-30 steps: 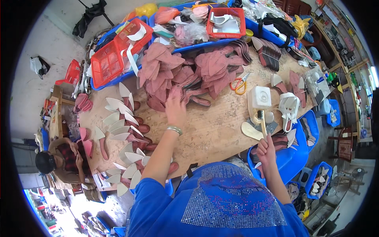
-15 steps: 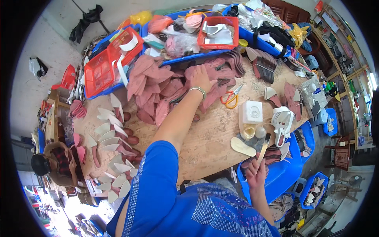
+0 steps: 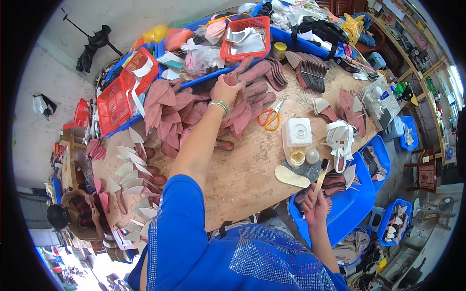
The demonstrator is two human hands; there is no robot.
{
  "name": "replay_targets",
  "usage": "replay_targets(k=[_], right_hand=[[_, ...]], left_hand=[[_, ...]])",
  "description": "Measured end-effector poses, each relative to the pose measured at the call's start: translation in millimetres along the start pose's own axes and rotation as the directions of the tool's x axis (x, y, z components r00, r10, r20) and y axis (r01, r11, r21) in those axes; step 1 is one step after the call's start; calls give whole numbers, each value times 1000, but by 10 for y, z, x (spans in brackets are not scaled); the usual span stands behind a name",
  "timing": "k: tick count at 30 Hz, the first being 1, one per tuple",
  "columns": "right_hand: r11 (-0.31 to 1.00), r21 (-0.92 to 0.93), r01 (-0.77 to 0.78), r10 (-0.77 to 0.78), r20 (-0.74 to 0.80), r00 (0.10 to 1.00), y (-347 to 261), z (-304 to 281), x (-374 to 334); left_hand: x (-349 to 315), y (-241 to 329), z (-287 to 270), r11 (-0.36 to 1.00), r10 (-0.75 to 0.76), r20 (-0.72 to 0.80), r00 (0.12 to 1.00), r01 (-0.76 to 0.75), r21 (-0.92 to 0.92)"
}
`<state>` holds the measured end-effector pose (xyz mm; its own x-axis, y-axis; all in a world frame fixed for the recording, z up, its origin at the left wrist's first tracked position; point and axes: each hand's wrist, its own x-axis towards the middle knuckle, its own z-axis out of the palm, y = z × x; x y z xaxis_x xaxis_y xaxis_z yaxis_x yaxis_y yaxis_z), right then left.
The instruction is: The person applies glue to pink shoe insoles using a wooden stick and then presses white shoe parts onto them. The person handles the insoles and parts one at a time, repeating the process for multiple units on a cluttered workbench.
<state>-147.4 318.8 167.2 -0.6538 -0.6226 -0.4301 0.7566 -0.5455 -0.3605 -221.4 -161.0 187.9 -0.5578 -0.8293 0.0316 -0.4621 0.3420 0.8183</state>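
My left hand (image 3: pixel 227 92) reaches across the table into a heap of dusty-pink shoe insoles (image 3: pixel 167 109). Its fingers are curled round an insole (image 3: pixel 242 69) lifted at the heap's far side; the fingertips are partly hidden. My right hand (image 3: pixel 315 209), near the table's front edge, grips a brush (image 3: pixel 320 182) by its pale flat handle, dark bristles upward. Just left of the brush lies a cream sole (image 3: pixel 291 176). Beyond it stand a small open pot of pale glue (image 3: pixel 297 157) and a white block-shaped container (image 3: pixel 297 132). Orange-handled scissors (image 3: pixel 270 118) lie near the heap.
Insoles with white pieces (image 3: pixel 133 169) line the table's left side. A stacked row of insoles (image 3: pixel 308 70) stands at the far right, white straps (image 3: pixel 341 140) nearer. Blue bins (image 3: pixel 340 213) sit below the right edge; red baskets (image 3: pixel 112 107) stand behind. Another person (image 3: pixel 80 213) is at far left.
My left hand has gone from lying flat on the heap to curling round an insole, which is raised. The view has shifted a little; the right hand still holds the brush.
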Motion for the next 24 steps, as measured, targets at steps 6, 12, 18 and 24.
replay_targets(k=[6, 12, 18, 24], right_hand=[[982, -189, 6, 4, 49, 999, -19, 244, 303], [846, -533, -9, 1, -16, 1000, 262, 889, 799], [685, -671, 282, -181, 219, 959, 665, 1454, 2032], [754, -589, 289, -123, 307, 944, 1123, 1559, 2988]], left_hand=[[-318, -71, -214, 989, 122, -10, 993, -120, 86], [-798, -237, -27, 983, -81, -34, 996, 86, 164], [-847, -308, 208, 992, 0, -171, 985, 22, 124], [-825, -444, 259, 996, 63, -161, 985, -52, 74]])
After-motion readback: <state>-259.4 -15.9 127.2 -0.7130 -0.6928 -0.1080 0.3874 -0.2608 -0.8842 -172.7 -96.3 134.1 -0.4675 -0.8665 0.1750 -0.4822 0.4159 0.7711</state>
